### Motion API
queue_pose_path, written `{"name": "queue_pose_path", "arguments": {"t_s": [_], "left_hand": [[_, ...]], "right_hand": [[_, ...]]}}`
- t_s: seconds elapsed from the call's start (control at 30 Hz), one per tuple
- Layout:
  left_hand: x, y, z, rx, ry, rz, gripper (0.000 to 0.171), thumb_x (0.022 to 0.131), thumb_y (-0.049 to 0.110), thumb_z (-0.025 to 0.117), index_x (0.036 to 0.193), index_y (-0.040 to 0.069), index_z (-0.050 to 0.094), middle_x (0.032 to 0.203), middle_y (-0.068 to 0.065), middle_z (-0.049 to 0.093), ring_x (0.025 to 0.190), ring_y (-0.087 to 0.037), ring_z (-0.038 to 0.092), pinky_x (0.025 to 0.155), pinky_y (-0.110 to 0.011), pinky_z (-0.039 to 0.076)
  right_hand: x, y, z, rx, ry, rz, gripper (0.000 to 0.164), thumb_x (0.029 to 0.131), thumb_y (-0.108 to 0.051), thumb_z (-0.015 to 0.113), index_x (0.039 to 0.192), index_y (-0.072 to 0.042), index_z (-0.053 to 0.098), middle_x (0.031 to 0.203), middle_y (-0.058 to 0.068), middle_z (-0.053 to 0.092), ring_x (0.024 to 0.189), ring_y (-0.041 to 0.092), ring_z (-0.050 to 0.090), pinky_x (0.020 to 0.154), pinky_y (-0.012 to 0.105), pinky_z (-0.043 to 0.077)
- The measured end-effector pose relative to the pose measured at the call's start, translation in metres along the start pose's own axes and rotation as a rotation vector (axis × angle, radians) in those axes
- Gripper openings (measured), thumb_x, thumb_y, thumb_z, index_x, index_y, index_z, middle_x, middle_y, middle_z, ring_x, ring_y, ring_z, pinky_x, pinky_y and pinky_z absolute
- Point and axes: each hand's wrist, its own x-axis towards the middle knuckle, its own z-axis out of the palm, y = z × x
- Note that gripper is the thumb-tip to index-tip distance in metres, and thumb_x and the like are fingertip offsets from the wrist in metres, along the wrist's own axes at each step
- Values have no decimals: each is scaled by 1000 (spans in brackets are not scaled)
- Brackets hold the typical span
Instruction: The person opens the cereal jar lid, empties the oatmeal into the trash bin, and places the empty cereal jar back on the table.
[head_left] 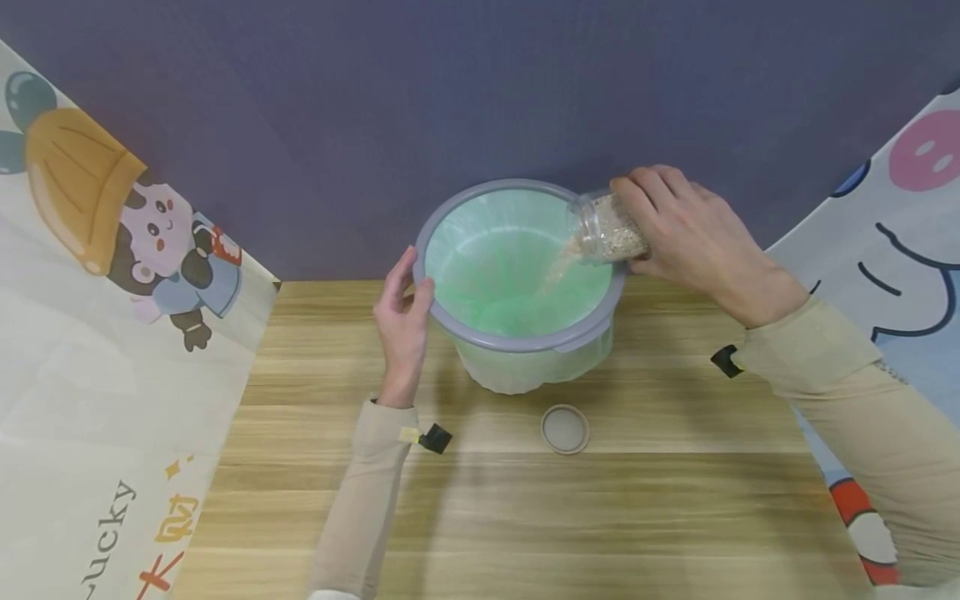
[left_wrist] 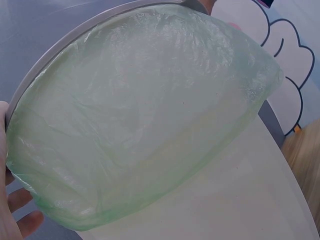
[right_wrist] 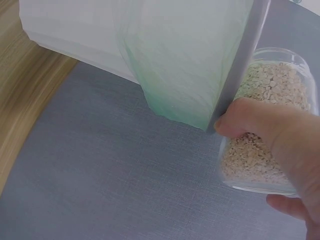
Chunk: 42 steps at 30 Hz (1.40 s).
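Note:
My right hand (head_left: 686, 229) grips a clear jar (head_left: 587, 227) of oats (right_wrist: 274, 85) in the head view. The jar tips leftward over the rim of a trash bin (head_left: 517, 343), and oats (head_left: 561, 265) stream down into it. A thin green bag (left_wrist: 145, 110) lines the bin and hangs over its grey rim. In the right wrist view, my right thumb lies against the jar beside the rim. My left hand (head_left: 403, 321) rests against the left side of the rim, its fingers fairly straight and touching the outside.
A round jar lid (head_left: 566, 429) lies on the wood-grain tabletop (head_left: 480, 517) in front of the bin. A dark blue-grey panel (head_left: 337, 142) rises behind. Printed cartoon panels stand at the left (head_left: 90, 350) and right (head_left: 915, 250).

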Motion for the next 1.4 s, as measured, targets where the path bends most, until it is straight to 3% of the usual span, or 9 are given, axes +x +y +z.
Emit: {"name": "queue_pose_path", "arguments": {"t_s": [1.4], "left_hand": [[-1,-2,1,14,-2,17,48,100,16,63,146,5,57,152,-2,56,127,-18,58,98,-29,55]], "right_hand": [[0,2,3,-20,16,-31,98,55,-14,102,135,1,47,128,24,55,118,45,53,89,61,57]]}}
